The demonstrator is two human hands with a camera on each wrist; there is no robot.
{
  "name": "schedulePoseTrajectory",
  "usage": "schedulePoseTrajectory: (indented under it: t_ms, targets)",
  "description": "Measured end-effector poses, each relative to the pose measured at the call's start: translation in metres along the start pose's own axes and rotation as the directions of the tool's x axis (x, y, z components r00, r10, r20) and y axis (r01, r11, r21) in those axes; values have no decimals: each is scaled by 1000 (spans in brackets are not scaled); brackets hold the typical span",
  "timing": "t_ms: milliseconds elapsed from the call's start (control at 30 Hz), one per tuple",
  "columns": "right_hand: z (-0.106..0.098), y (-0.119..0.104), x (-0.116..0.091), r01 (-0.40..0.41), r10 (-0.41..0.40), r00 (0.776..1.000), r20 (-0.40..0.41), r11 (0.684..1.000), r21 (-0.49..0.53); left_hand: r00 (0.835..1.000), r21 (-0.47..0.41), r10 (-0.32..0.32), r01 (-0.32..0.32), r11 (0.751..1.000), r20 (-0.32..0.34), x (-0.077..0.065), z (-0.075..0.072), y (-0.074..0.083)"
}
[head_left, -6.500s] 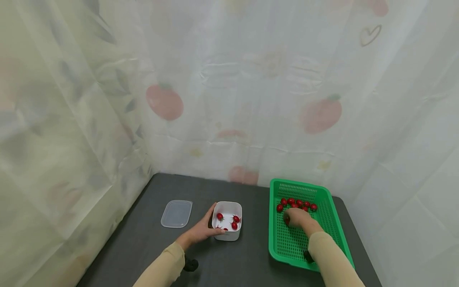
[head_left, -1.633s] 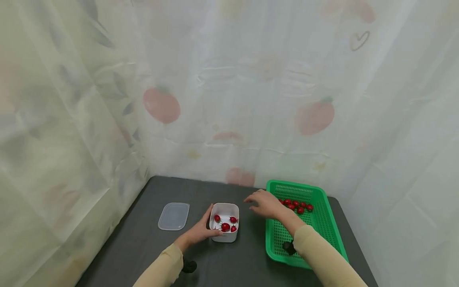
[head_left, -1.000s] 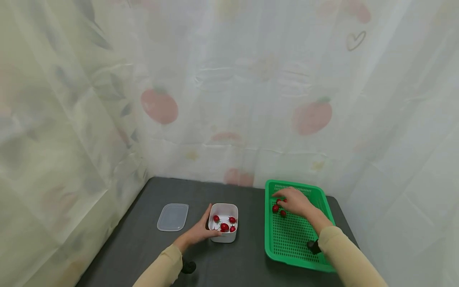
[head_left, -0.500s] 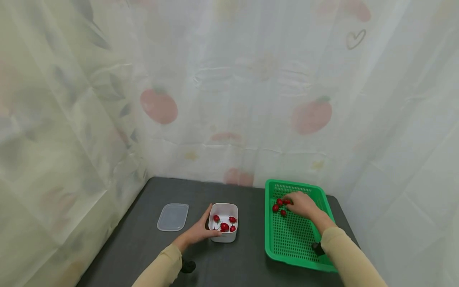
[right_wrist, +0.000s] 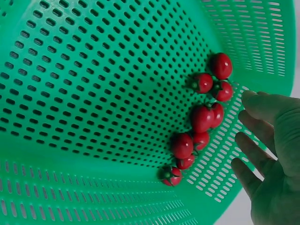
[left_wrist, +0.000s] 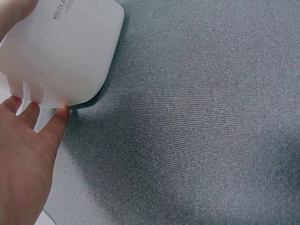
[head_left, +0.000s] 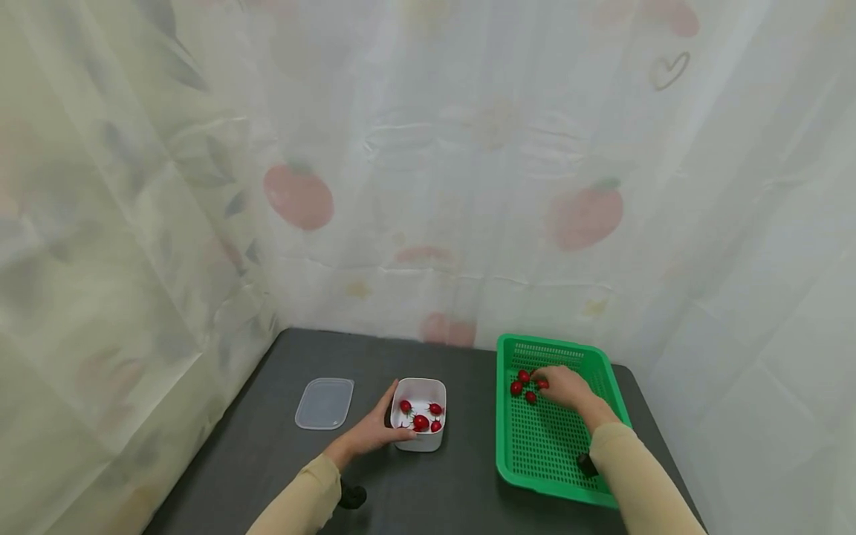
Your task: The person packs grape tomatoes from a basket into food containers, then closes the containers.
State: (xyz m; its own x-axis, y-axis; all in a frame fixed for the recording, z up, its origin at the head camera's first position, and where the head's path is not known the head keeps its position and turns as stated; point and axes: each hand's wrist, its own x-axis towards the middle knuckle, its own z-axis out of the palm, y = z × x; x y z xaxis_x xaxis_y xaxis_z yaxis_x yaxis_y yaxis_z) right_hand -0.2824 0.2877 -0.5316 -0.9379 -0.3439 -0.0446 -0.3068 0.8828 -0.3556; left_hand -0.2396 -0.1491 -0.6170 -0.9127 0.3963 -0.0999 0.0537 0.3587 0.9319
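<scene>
"What could go wrong?"

"The left hand (head_left: 370, 433) grips the white tub (head_left: 423, 443); a bump might tip it."

"And the right hand (head_left: 565, 387)?"

"Loose, holding nothing, near cherry tomatoes (right_wrist: 202, 118) at the green basket (head_left: 538, 455)'s far end. Squeezing hard might squash one."

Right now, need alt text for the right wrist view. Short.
A right hand, fingers apart and holding nothing, is beside nine visible small red tomatoes in a green perforated basket. The tomatoes lie in an uneven line near one wall; some show green stems.
</scene>
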Motion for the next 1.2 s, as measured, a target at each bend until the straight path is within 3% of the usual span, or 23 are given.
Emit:
schedulePoseTrajectory:
  t_ms: [367, 533, 933, 1200]
  targets:
    - [14, 7, 4, -31, 28, 996, 82, 999, 30, 1000, -8, 7, -7, 1000, 6, -2, 1, -2]
    - [22, 8, 5, -19, 19, 996, 92, 1000, 2, 1000, -19, 8, -8, 1000, 5, -4, 3, 0]
    - [31, 6, 4, -102, 104, 981, 161, 995, -20, 1000, -49, 9, -8, 999, 13, -8, 7, 6]
    - [36, 5, 2, -95, 101, 978, 183, 995, -37, 1000, -49, -7, 8, 999, 14, -8, 9, 4]
